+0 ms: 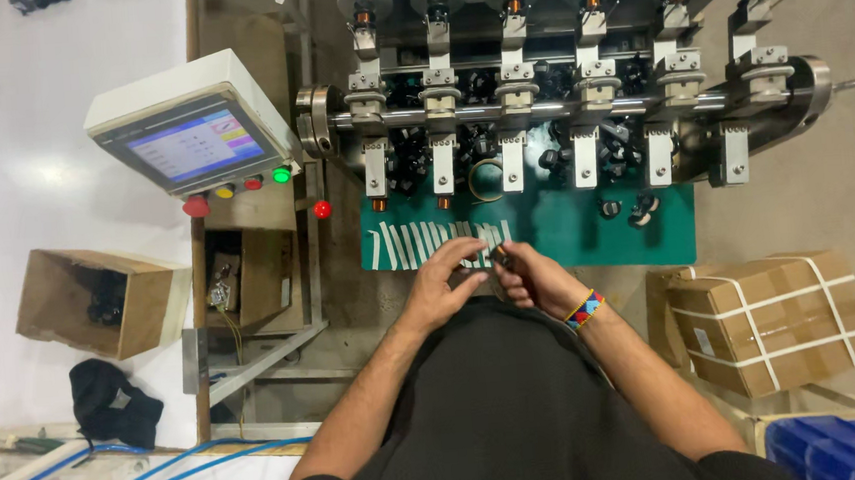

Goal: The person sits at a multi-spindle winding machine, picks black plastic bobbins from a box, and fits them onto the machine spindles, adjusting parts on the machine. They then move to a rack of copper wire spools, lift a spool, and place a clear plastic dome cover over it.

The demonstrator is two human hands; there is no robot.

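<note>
We hold both hands together at the centre of the frame, just below the green rectangular mat (588,234) on the surface. Our left hand (442,279) curls its fingers around one end of a small dark component (498,256); our right hand (533,275), with a multicoloured woven wristband (585,309), pinches the other end. The component is too small to identify further. A row of white paper-like strips (418,243) lies on the mat, just above the left fingertips.

Above the mat stands a grey metal winding machine with six spindle heads (558,91). Small black parts (631,211) sit loose at the mat's right. A touchscreen control panel (190,136) is at upper left, and a strapped brown cardboard box (774,321) at lower right.

Risks, in our judgement: the fingertip grip is slight, so the component may slip and fall off the mat's near edge. A sweeping left hand may scatter the strips.
</note>
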